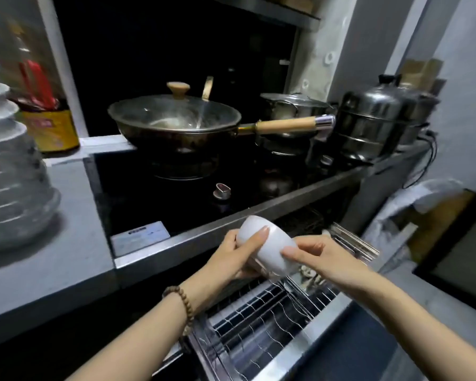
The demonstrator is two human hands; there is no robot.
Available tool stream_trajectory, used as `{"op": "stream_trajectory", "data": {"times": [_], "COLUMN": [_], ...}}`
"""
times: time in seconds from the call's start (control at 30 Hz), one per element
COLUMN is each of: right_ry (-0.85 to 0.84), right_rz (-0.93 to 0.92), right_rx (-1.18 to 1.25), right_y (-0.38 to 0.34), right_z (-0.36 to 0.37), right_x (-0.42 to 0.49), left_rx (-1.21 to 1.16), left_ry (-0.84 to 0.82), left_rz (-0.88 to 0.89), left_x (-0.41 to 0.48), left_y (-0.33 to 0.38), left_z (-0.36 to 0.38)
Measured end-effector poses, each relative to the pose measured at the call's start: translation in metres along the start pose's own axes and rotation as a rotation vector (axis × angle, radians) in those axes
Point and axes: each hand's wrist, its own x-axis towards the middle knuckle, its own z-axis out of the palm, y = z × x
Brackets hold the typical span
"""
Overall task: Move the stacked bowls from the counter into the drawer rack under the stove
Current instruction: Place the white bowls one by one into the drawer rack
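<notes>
White bowl (264, 244) tipped sideways above the drawer rack (259, 325), left hand (237, 257) gripping it, right hand (322, 254) pinching its far side, likely to slot between wires.

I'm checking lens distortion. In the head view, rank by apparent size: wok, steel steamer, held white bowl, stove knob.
1. wok, clearly largest.
2. steel steamer and white bowl: look alike; the bowl is nearer the camera, so unranked.
3. stove knob, smallest.
</notes>
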Motion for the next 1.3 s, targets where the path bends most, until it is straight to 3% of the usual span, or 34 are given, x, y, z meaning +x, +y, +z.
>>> {"op": "stream_trajectory", "data": {"times": [0.13,0.43,0.87,1.3], "right_ry": [-0.035,-0.165,-0.313,-0.25], "right_rz": [0.155,0.453,0.568,0.623], "right_rx": [0.034,-0.014,-0.081,-0.023], "right_y": [0.069,0.199,0.286,0.329], "right_z": [-0.017,-0.045,-0.058,-0.059], "right_x": [0.013,0.081,0.143,0.153], "left_rx": [0.028,-0.115,0.347,0.388], "left_ry": [-0.037,0.111,0.111,0.168], "left_rz": [-0.195,-0.431,-0.447,-0.421], "left_x": [0.046,0.14,0.206,0.232], "left_y": [-0.07,-0.185,-0.255,-0.282], "left_z": [0.003,-0.008,-0.024,-0.021]}}
